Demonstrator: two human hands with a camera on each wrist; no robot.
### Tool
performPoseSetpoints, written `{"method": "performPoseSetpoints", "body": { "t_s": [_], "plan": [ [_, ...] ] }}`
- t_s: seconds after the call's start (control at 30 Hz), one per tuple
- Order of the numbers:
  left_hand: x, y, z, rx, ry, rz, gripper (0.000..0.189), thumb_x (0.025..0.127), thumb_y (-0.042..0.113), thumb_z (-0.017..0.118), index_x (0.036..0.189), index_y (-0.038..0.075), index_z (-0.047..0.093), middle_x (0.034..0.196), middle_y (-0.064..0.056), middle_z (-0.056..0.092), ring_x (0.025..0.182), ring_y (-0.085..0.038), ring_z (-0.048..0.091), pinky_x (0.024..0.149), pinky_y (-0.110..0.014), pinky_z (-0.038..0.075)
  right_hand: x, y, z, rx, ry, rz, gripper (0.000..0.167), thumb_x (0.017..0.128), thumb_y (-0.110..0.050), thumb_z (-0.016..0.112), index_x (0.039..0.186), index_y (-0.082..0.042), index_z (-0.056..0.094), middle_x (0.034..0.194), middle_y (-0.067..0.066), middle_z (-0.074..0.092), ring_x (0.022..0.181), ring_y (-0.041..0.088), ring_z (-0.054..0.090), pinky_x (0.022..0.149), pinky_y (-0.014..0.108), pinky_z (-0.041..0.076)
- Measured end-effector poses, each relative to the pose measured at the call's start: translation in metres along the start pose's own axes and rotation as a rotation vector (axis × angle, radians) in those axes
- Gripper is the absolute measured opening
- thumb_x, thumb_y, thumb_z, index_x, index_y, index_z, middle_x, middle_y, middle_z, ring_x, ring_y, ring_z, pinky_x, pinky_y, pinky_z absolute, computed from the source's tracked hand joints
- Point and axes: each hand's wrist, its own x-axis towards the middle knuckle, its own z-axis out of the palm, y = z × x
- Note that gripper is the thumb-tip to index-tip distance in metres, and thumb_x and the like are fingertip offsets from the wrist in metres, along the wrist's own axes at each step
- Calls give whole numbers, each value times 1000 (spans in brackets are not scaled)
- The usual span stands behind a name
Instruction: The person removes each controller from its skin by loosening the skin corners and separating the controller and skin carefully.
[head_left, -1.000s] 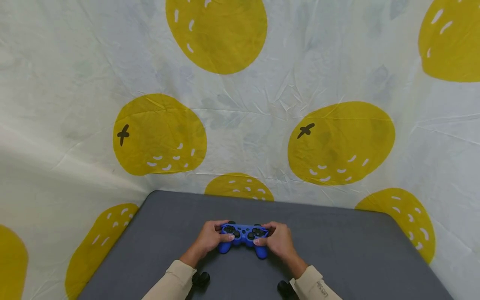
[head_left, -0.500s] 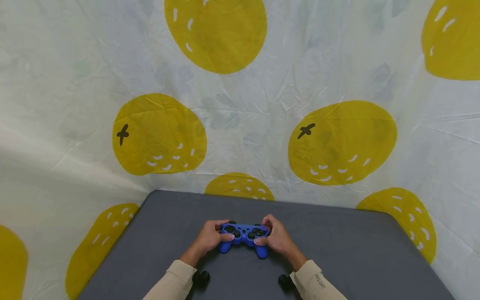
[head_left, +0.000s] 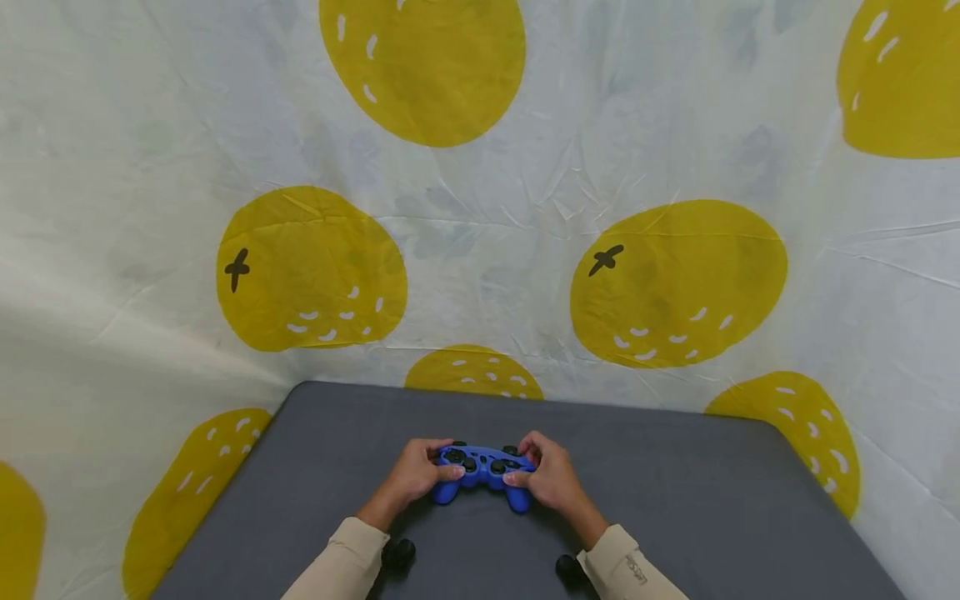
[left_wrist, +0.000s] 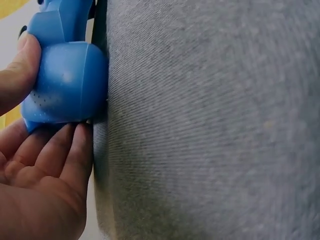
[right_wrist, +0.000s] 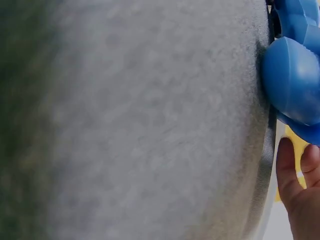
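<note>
A blue game controller [head_left: 483,477] with black sticks and buttons sits low over the grey table, its two handles toward me. My left hand [head_left: 415,473] grips its left end, thumb on the front near the left stick and fingers at the back edge. At the other end my right hand [head_left: 555,477] holds it with the thumb near the right stick and the index finger bent by the back corner. The left wrist view shows the handle of the controller [left_wrist: 65,82] between thumb and fingers. In the right wrist view, two fingertips show just below the controller [right_wrist: 290,75]; the thumb is hidden.
The grey cloth-covered table [head_left: 660,492] spreads around the hands. A pale sheet with yellow fruit prints [head_left: 682,283] hangs behind and beside it. Black rounded pieces [head_left: 401,554] show under both sleeve cuffs.
The right index finger has lifted off the controller's right shoulder and bent. The controller's back edge has tipped slightly. My left hand keeps its grip, and the head view has shifted a little.
</note>
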Motion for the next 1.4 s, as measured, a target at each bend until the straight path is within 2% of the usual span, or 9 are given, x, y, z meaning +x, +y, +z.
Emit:
{"method": "performPoseSetpoints", "body": {
  "t_s": [0.17,0.47,0.57,0.7,0.9,1.0,1.2,1.4],
  "plan": [
    [1,3,-2,78,-2,-15,61,84,19,89,136,-1,67,124,-20,75,112,-30,70,100,-51,56,-2,-1,-1,-65,9,-16,41,72,-12,96,100,-8,67,82,0,54,76,12,49,71,25,40],
    [1,4,-2,95,-12,-38,61,85,23,88,138,0,66,128,-21,73,116,-33,69,102,-53,55,-3,-6,2,-72,-21,-123,37,78,-4,89,112,-8,75,73,0,50,66,7,44,67,24,38],
    [1,3,-2,89,-11,-37,61,86,22,88,138,-1,66,126,-21,74,114,-31,70,100,-52,56,-6,-6,3,-116,-23,-149,31,80,-6,88,109,-10,77,77,-1,55,70,8,46,69,25,40],
    [-1,0,-4,94,8,-23,60,86,20,87,137,-3,66,123,-21,75,110,-31,72,96,-49,59,-10,-8,2,-233,-35,-212,25,82,-17,88,105,-15,78,88,-3,63,81,11,51,75,28,44],
    [-4,-1,-5,104,22,-20,59,85,19,88,136,-2,67,120,-21,76,109,-31,73,94,-49,59,-13,-14,1,-350,-86,-257,31,81,-21,90,104,-13,72,99,-3,59,95,15,52,83,37,49],
    [-6,3,-3,98,16,-20,59,86,19,87,136,-3,66,121,-22,75,111,-33,72,96,-51,58,-13,-18,2,-384,-73,-275,31,78,-15,91,97,-13,67,96,-2,59,92,15,52,82,37,50],
    [-4,6,0,96,19,-23,58,87,19,86,137,-3,66,123,-22,75,113,-33,72,99,-53,57,-15,-19,6,-445,-55,-283,28,84,-10,85,94,-15,60,83,-5,50,81,12,43,70,28,37],
    [-2,6,1,91,17,-25,58,86,19,86,137,-2,66,125,-22,74,116,-35,71,101,-53,56,-18,-22,4,-507,-67,-294,25,87,-11,83,96,-14,60,85,-4,53,81,11,45,70,28,41]
  ]
}}
